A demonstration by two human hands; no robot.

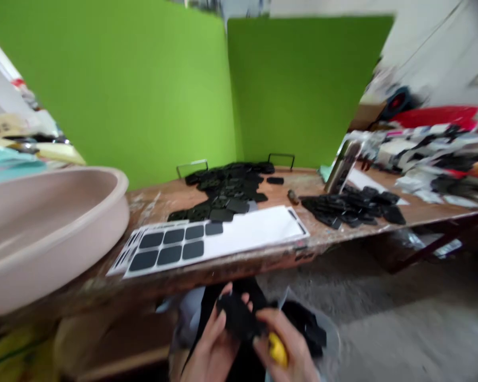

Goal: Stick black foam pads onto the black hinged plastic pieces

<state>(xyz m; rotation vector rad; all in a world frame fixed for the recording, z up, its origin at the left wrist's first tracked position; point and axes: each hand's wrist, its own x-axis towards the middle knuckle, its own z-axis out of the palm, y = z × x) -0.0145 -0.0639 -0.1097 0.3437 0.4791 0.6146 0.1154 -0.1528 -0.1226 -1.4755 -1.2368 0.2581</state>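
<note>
Piece [238, 318] in left hand [217, 342], black labels [169, 255]

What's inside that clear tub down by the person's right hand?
Black pieces show inside the clear tub, too blurred to count. The right hand blocks part of the view, and anything beneath the topmost ones is covered.

Tub [97, 225] was cut off at left, left hand [215, 339] and right hand [292, 342] were blurred and cut off below, black piece [239, 319] was too smeared for detail, yellow object [278, 350] was partly hidden by the right hand, clutter [458, 159] was cut off at right
</note>
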